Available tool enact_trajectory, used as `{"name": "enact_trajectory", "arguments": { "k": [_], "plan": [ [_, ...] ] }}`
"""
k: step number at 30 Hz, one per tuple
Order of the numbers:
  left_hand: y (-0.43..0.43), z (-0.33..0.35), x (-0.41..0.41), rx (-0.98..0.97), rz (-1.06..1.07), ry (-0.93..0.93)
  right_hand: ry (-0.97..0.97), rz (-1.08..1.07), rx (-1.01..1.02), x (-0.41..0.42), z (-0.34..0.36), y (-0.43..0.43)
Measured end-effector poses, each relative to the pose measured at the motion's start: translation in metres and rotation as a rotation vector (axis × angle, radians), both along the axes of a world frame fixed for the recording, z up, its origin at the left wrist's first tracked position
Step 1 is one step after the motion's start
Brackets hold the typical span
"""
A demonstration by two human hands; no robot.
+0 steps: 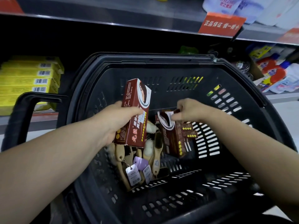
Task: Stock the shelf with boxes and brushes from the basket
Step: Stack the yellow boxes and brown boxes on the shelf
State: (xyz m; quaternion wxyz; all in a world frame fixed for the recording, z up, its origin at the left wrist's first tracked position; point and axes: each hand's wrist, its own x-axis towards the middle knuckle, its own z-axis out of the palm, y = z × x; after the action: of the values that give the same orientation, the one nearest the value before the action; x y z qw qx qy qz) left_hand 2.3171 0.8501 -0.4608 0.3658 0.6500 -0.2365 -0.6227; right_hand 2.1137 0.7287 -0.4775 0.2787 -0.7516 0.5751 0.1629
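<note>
A black plastic basket (pixel 161 62) fills the middle of the view in front of a dark shelf. My left hand (pixel 119 120) grips a dark red box (pixel 136 101), lifted above the basket's contents and tilted right. My right hand (pixel 187 110) pinches the top end of a second dark red box (pixel 171 139) that still leans among other red boxes inside the basket. Several wooden brushes (pixel 155 152) with paper price tags lie on the basket floor under the left-hand box.
Stacked yellow boxes (pixel 32 78) sit on the shelf at left. Bottles and pouches (pixel 275 73) crowd the shelf at right. An orange sign (pixel 221 23) hangs from the upper shelf edge. The basket's handle (pixel 24 117) stands at the left.
</note>
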Motion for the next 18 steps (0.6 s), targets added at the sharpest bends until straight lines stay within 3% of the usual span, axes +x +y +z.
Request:
{"name": "enact_trajectory", "arguments": {
  "k": [2,5,10,18],
  "plan": [
    [0.0,-0.001,-0.001,-0.031,-0.015,-0.023,-0.241,-0.147,0.08,0.005,0.021,0.005],
    [0.001,-0.001,-0.002,-0.084,-0.043,-0.051,-0.428,-0.244,0.141,0.019,0.041,0.013],
    [0.002,0.001,-0.004,-0.105,-0.089,-0.023,-0.5,-0.272,0.093,0.038,0.051,0.024],
    [0.003,0.001,-0.005,-0.173,-0.177,-0.139,-0.582,-0.352,0.311,0.031,0.05,0.022]
  ]
}}
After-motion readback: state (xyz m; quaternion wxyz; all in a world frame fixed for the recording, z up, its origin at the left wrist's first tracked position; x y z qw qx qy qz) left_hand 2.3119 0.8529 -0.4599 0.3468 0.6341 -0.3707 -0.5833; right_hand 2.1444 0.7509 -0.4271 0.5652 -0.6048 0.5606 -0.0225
